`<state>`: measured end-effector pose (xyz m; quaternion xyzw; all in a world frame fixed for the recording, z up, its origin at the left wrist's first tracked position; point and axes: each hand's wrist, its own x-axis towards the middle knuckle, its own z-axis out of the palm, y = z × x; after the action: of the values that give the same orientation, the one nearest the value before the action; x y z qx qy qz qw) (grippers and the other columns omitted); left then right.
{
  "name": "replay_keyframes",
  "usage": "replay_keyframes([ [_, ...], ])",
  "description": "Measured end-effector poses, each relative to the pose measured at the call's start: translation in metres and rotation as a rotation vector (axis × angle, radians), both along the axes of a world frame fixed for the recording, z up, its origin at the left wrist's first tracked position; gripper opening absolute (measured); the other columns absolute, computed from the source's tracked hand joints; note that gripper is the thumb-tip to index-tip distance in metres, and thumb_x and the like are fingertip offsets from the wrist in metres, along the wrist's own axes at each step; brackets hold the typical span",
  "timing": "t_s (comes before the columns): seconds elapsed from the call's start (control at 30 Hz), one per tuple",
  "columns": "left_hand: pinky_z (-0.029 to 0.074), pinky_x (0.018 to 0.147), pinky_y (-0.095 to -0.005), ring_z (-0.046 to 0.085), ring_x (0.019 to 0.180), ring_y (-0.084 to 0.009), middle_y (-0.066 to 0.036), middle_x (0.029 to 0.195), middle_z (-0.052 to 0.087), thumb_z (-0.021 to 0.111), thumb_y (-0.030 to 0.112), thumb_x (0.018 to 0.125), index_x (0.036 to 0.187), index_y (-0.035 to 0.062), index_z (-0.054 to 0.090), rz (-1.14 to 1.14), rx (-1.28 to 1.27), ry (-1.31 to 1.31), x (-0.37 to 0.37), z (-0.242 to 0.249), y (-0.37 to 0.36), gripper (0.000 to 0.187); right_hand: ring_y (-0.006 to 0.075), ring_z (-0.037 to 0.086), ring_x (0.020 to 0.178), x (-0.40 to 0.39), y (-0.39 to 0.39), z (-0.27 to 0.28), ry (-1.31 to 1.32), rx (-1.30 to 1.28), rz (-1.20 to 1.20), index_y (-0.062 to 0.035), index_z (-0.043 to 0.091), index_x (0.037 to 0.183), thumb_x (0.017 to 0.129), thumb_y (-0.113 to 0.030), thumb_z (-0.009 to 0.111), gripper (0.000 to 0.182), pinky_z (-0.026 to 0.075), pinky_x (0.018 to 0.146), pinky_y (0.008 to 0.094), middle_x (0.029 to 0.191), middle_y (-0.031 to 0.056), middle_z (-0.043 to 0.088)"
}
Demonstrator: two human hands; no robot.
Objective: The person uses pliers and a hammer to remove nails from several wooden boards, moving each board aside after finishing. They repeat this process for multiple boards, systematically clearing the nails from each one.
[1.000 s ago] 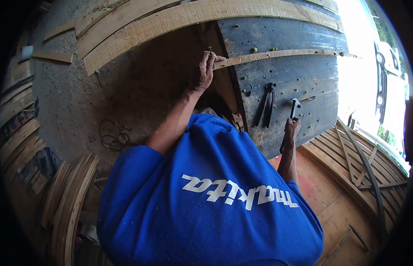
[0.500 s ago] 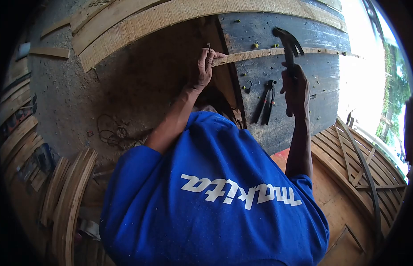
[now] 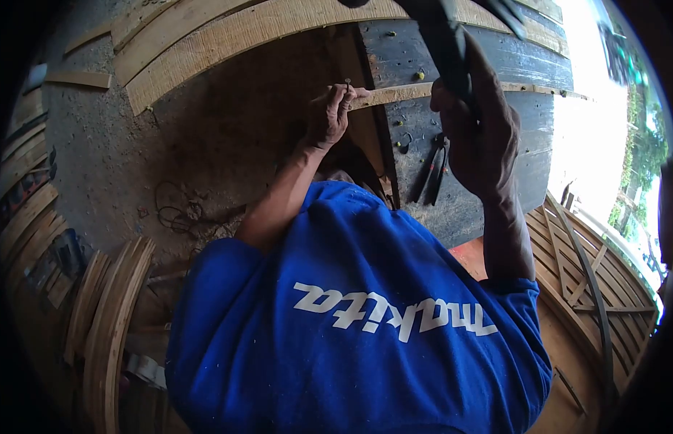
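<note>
My left hand (image 3: 331,119) is closed at the end of a thin curved wooden strip (image 3: 405,93), its fingers pinching an upright nail (image 3: 347,84). The nail's head shows above the fingertips; its point is hidden. Raised over the right part of the strip, my right hand (image 3: 488,137) is wrapped round the handle of a claw hammer (image 3: 446,61). The hammer is close to the camera, and its head is partly cut off by the top edge. Beneath the strip lies a dark workboard (image 3: 474,192). Pincers (image 3: 432,172) with dark handles rest on it, left of my right forearm.
Wide curved boards (image 3: 228,40) lie beyond the strip. Small yellowish pegs (image 3: 419,75) and holes dot the workboard. Curved wooden pieces (image 3: 119,311) are stacked at lower left, near a tangled cord (image 3: 185,213) on the floor. A slatted wooden frame (image 3: 597,275) stands at right.
My right hand has lifted the hammer up toward the camera, so both look larger. My left hand keeps its pinch on the nail in nearly the same place.
</note>
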<state>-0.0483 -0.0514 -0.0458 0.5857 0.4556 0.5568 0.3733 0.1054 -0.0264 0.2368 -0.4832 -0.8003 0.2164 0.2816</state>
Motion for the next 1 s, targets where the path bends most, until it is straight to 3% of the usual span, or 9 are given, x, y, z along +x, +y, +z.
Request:
replay_keyframes([
  [0.07,0.06,0.075,-0.0345,0.073,0.086,-0.0249,-0.005,0.103,0.079,0.054,0.012,0.109,0.102,0.0058,0.059,0.01,0.039,0.031,-0.001,0.002,0.002,0.01,0.0226,0.074,0.079,0.005,-0.007,-0.023,-0.005,0.004,-0.048,-0.0172,0.048,0.157,0.102,-0.016,0.065,0.057,0.056,0.066,0.0368,0.091,0.0131,0.075],
  [0.17,0.059,0.072,-0.0356,0.072,0.081,-0.0256,-0.005,0.102,0.079,0.055,0.011,0.108,0.101,0.0068,0.061,0.014,0.041,-0.011,-0.003,0.005,0.002,0.01,0.0223,0.073,0.076,0.015,-0.004,-0.046,-0.615,-0.298,0.168,-0.0262,0.049,0.157,0.102,-0.014,0.063,0.058,0.056,0.064,0.0409,0.093,0.0162,0.076],
  [0.33,0.059,0.072,-0.0366,0.071,0.081,-0.027,-0.006,0.103,0.079,0.057,0.01,0.107,0.099,0.0058,0.06,-0.021,0.062,0.075,-0.005,0.007,0.006,0.009,0.0093,0.058,0.062,-0.005,0.003,-0.004,-0.068,-0.294,-0.086,-0.0203,0.046,0.16,0.104,-0.019,0.062,0.058,0.049,0.056,0.0277,0.075,0.0012,0.063],
  [0.4,0.06,0.077,-0.0354,0.074,0.085,-0.0248,-0.009,0.103,0.079,0.053,0.013,0.11,0.101,0.0051,0.06,-0.041,0.068,0.076,-0.005,0.003,0.008,0.014,0.0232,0.071,0.072,-0.017,0.004,0.013,0.042,-0.223,-0.216,-0.0118,0.05,0.155,0.102,-0.014,0.062,0.054,0.055,0.065,0.0377,0.094,0.0198,0.076],
  [0.53,0.06,0.082,-0.0349,0.077,0.091,-0.0232,-0.012,0.103,0.079,0.049,0.016,0.112,0.102,0.0038,0.06,-0.071,0.038,0.064,-0.005,-0.003,0.006,0.02,0.0319,0.075,0.076,-0.002,0.004,-0.047,-0.094,-0.006,-0.018,-0.0148,0.052,0.153,0.101,-0.012,0.062,0.053,0.057,0.065,0.0433,0.099,0.0242,0.074],
  [0.57,0.06,0.082,-0.0349,0.077,0.091,-0.0232,-0.012,0.103,0.079,0.049,0.016,0.112,0.102,0.0038,0.06,-0.07,0.039,0.065,-0.003,-0.008,0.002,0.02,0.0391,0.075,0.082,-0.001,0.005,-0.043,-0.477,-0.403,-0.004,-0.0146,0.051,0.153,0.1,-0.012,0.061,0.055,0.057,0.065,0.046,0.1,0.0273,0.073],
  [0.7,0.06,0.077,-0.0368,0.075,0.086,-0.0262,-0.01,0.101,0.079,0.052,0.017,0.11,0.099,0.0042,0.059,-0.05,0.026,0.098,-0.002,-0.015,0.001,0.018,0.0478,0.072,0.092,0.013,0.01,-0.058,-0.272,-0.503,-0.042,-0.01,0.048,0.151,0.099,-0.014,0.064,0.055,0.056,0.076,0.0509,0.098,0.0293,0.071],
  [0.87,0.057,0.069,-0.0352,0.073,0.08,-0.0205,-0.009,0.098,0.079,0.051,0.025,0.112,0.095,0.0042,0.059,-0.132,-0.162,-0.053,-0.006,0.002,0.01,0.028,0.0471,0.069,0.1,0.032,0.025,-0.109,-0.158,-0.194,-0.109,-0.0032,0.055,0.131,0.089,-0.022,0.082,0.053,0.053,0.081,0.0513,0.105,0.0273,0.068],
  [1.0,0.054,0.068,-0.031,0.068,0.077,-0.012,-0.008,0.096,0.079,0.048,0.027,0.114,0.094,0.0041,0.058,-0.161,-0.176,-0.075,-0.008,0.006,0.012,0.032,0.0449,0.064,0.083,0.073,0.028,-0.174,-0.257,-0.323,-0.049,-0.0026,0.052,0.102,0.082,-0.025,0.087,0.046,0.048,0.071,0.0513,0.09,0.0209,0.062],
])
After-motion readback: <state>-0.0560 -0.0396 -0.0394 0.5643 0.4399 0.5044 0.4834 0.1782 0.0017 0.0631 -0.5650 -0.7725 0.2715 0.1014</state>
